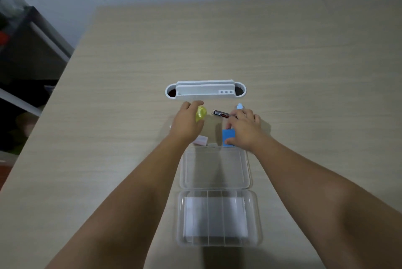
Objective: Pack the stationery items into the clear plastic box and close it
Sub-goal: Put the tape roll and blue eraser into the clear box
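Seen from the head camera, both bare arms reach out over the pale wood-grain surface (pixel 282 62). The left hand (pixel 187 121) has its fingers curled around a small translucent yellow item (pixel 200 113), holding it just off the surface. The right hand (pixel 243 130) lies with fingers bent over a flat blue rectangular pad (pixel 228 136); thumb and fingertips touch its edges, though whether it is lifted I cannot tell.

Just beyond the right fingers lies a dark red-and-black tube-shaped pen refill case (pixel 221 114), and a pale blue small item (pixel 239 106) peeks out past the knuckles. Under the left wrist sits a pinkish-white eraser-like block (pixel 201 140).

Nearer the person than both hands, the clear plastic box (pixel 214 171) lies open, its ribbed lid (pixel 218 218) folded flat toward the body, with white paper showing through.

Beyond the fingers a white plastic desk organiser (pixel 205 90) stands, and past it the surface runs bare to the wall. The left edge drops off beside a dark shelf (pixel 28 47).
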Motion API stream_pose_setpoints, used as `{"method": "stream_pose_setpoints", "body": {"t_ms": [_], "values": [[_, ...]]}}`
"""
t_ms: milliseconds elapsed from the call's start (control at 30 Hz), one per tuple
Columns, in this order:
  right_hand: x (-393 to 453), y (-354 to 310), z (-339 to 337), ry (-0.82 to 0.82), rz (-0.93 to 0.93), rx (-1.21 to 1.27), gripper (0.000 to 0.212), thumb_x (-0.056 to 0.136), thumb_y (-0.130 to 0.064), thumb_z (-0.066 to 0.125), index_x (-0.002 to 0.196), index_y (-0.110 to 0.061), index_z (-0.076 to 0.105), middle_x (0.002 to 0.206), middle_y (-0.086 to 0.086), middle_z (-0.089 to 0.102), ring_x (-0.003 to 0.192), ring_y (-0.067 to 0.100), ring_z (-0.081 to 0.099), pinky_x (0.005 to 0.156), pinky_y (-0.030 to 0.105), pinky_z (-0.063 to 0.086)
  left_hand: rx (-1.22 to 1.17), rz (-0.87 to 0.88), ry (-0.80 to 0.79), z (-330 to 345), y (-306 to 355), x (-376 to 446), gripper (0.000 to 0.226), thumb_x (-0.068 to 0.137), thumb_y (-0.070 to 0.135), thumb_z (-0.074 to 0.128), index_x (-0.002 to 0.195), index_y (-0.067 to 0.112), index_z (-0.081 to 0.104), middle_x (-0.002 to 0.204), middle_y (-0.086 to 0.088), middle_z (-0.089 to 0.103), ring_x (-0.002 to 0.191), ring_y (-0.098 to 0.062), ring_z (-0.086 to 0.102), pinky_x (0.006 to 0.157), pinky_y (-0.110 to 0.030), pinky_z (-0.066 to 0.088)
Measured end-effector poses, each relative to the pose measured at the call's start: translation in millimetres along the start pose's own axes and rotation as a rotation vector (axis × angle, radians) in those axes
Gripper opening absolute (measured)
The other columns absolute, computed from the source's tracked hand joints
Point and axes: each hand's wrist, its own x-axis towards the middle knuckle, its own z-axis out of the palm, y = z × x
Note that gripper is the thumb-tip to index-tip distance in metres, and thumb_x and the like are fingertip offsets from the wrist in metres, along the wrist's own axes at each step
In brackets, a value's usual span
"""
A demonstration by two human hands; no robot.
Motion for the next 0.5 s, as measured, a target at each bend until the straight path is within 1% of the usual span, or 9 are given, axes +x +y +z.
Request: {"method": "stream_pose_setpoints", "body": {"t_ms": [67,100,133,200,267,333,400,467,500], "values": [[-20.8,-9.1,4.0,0.01,0.01,0.076,0.02,0.076,-0.028,0.071,0.09,-0.023,0.057,0.103,-0.007,0.052,0.124,0.026,0.036,0.092,0.035,0.032,-0.069,-0.019,0.038,-2.0,-2.9,-39.7,0.049,0.084,0.016,0.065,0.131,0.024,0.053,0.117,-0.007,0.053,0.097,-0.028,0.063,0.088,-0.039,0.054],[-20.5,-8.1,3.9,0.026,0.029,0.187,0.016,0.078,-0.023,0.069,0.089,-0.02,0.057,0.089,-0.007,0.053,0.116,0.027,0.045,0.084,0.032,0.036,-0.098,-0.035,0.035,-2.2,-3.8,-45.2,0.048,0.083,0.017,0.066,0.129,0.025,0.055,0.114,-0.005,0.052,0.096,-0.027,0.063,0.088,-0.039,0.054],[-19.6,-7.1,3.8,0.03,0.063,0.316,0.015,0.079,-0.018,0.068,0.089,-0.016,0.058,0.083,-0.005,0.054,0.104,0.026,0.053,0.077,0.03,0.038,-0.124,-0.041,0.032,-1.3,-5.5,-50.0,0.046,0.082,0.018,0.067,0.126,0.025,0.056,0.112,-0.003,0.052,0.095,-0.025,0.064,0.087,-0.039,0.055],[-19.3,-4.6,-1.8,0.092,0.101,0.499,0.016,0.079,-0.014,0.068,0.093,-0.013,0.06,0.084,-0.001,0.058,0.086,0.022,0.056,0.071,0.027,0.041,-0.172,-0.059,0.016,-4.5,-4.5,-58.8,0.042,0.081,0.017,0.068,0.121,0.023,0.057,0.114,-0.002,0.052,0.096,-0.023,0.064,0.087,-0.035,0.055],[-16.9,-4.4,-12.4,0.172,0.139,0.626,0.019,0.081,-0.013,0.067,0.1,-0.014,0.062,0.089,0.0,0.057,0.082,0.018,0.054,0.065,0.022,0.042,-0.215,-0.092,0.012,-10.5,-2.5,-63.7,0.038,0.08,0.017,0.07,0.115,0.022,0.057,0.115,-0.002,0.054,0.089,-0.02,0.067,0.08,-0.031,0.055],[-23.1,-10.0,-15.5,0.176,0.167,0.728,0.02,0.083,-0.015,0.066,0.103,-0.017,0.064,0.09,0.001,0.056,0.081,0.016,0.054,0.057,0.018,0.041,-0.221,-0.153,-0.021,-12.4,-5.0,-81.8,0.035,0.078,0.022,0.072,0.11,0.025,0.057,0.112,0.001,0.055,0.084,-0.019,0.069,0.072,-0.033,0.055],[-25.9,-12.7,-12.0,0.132,0.187,0.795,0.019,0.083,-0.016,0.068,0.102,-0.02,0.066,0.088,0.001,0.058,0.079,0.016,0.056,0.06,0.02,0.046,-0.197,-0.195,-0.06,-11.5,-9.1,-98.0,0.036,0.076,0.027,0.075,0.107,0.027,0.057,0.109,0.003,0.057,0.086,-0.018,0.068,0.072,-0.034,0.055],[-33.3,-16.4,-3.1,0.053,0.211,0.879,0.02,0.08,-0.015,0.072,0.098,-0.021,0.067,0.086,0.003,0.06,0.077,0.017,0.059,0.071,0.031,0.054,-0.178,-0.212,-0.084,-10.6,-14.8,-117.5,0.036,0.076,0.026,0.076,0.106,0.025,0.058,0.107,0.003,0.057,0.081,-0.017,0.07,0.072,-0.031,0.054],[-39.2,-19.0,1.8,0.004,0.219,0.924,0.021,0.079,-0.012,0.073,0.098,-0.019,0.068,0.084,0.005,0.06,0.075,0.018,0.06,0.073,0.033,0.056,-0.166,-0.216,-0.093,-10.4,-17.1,-127.8,0.035,0.076,0.025,0.076,0.106,0.025,0.057,0.107,0.003,0.057,0.078,-0.017,0.07,0.071,-0.031,0.054]]}}
